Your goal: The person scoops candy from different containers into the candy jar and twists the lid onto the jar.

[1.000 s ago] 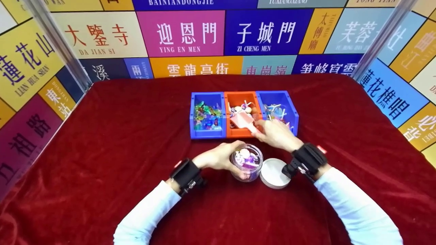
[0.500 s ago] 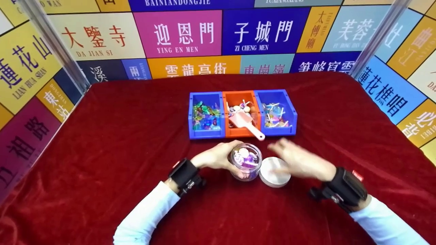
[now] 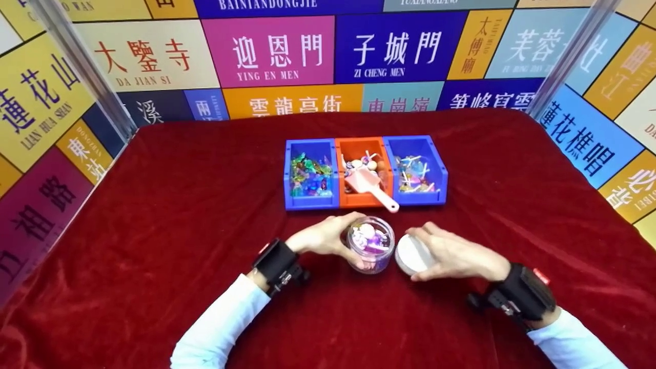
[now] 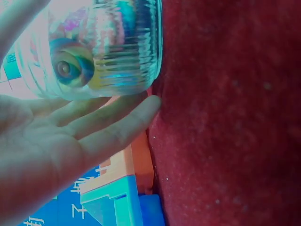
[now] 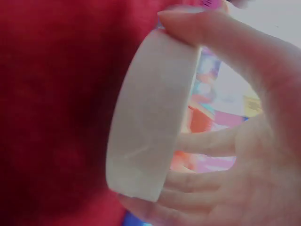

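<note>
My left hand (image 3: 328,238) holds a clear ribbed jar (image 3: 373,261) from its left side, thumb and fingers around the wall. The jar stands upright without its lid, with wrapped candies and purple pieces inside. In the left wrist view the fingers (image 4: 117,125) lie along the jar (image 4: 117,70), close to the cloth. My right hand (image 3: 456,253) grips a round white lid (image 3: 414,254) by its edge, just right of the jar. The right wrist view shows the lid (image 5: 148,117) tilted, thumb on one edge and fingers on the opposite one.
Behind the jar stand three joined bins: a blue bin (image 3: 312,201) of colored gems, an orange bin (image 3: 353,200) of candies, and another blue bin (image 3: 435,197) of lollipops. A pink scoop (image 3: 376,192) lies across the orange bin, handle over its front edge. Red cloth (image 3: 205,179) covers the table.
My right hand let go of the scoop, leaving it on the orange bin, came back toward me and took hold of the lid, which is now tilted. The left hand stays on the jar.
</note>
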A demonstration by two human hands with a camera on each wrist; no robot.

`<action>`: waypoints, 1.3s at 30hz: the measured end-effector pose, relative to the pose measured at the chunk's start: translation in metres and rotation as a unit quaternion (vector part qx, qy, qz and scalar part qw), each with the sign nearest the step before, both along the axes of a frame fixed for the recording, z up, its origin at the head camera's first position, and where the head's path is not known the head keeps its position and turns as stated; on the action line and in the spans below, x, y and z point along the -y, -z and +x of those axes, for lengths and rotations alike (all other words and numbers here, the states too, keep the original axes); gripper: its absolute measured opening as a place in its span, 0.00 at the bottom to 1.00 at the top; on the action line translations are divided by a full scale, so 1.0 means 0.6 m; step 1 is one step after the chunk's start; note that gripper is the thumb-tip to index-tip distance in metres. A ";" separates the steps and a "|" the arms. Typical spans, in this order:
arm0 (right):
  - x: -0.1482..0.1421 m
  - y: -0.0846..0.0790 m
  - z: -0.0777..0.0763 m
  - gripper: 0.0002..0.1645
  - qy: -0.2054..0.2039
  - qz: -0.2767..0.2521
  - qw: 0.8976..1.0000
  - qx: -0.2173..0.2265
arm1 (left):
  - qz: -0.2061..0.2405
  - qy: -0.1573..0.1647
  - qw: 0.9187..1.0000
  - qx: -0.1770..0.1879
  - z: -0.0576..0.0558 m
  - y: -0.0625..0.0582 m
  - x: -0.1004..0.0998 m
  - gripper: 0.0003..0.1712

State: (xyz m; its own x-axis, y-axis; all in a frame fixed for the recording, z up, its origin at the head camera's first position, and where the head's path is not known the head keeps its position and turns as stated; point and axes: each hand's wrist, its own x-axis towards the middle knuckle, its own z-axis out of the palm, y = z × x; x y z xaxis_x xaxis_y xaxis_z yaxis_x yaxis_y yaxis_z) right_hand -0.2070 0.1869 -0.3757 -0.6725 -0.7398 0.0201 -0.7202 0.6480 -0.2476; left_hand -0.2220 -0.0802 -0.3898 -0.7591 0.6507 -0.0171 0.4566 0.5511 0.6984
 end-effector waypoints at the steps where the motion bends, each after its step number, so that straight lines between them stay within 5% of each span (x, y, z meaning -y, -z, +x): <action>1: -0.002 -0.008 -0.001 0.47 0.005 -0.007 1.000 -0.001 | 0.000 0.000 1.000 0.001 0.000 0.000 0.000 0.47; 10: 0.030 -0.072 -0.010 0.47 -0.020 -0.081 0.995 -0.050 | -0.023 -0.010 1.000 0.000 -0.002 -0.001 0.003 0.46; 18: 0.095 -0.062 -0.012 0.46 -0.092 -0.062 0.993 -0.030 | -0.031 -0.012 0.999 0.009 -0.001 0.003 -0.001 0.49; 34: 0.128 -0.052 -0.021 0.42 -0.104 -0.045 0.993 -0.031 | -0.021 -0.011 1.000 0.011 -0.002 0.004 0.002 0.54; 39: 0.130 -0.048 -0.020 0.42 -0.108 -0.042 0.991 -0.064 | -0.018 -0.007 1.000 0.004 -0.002 0.003 0.000 0.54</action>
State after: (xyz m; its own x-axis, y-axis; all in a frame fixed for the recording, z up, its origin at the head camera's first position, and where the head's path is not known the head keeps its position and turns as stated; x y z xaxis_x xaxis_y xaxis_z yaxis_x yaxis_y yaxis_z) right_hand -0.2188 0.1091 -0.3466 -0.4868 -0.8582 0.1628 -0.8689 0.4567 -0.1908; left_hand -0.2233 -0.0803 -0.3916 -0.7677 0.6392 -0.0457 0.4439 0.5818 0.6815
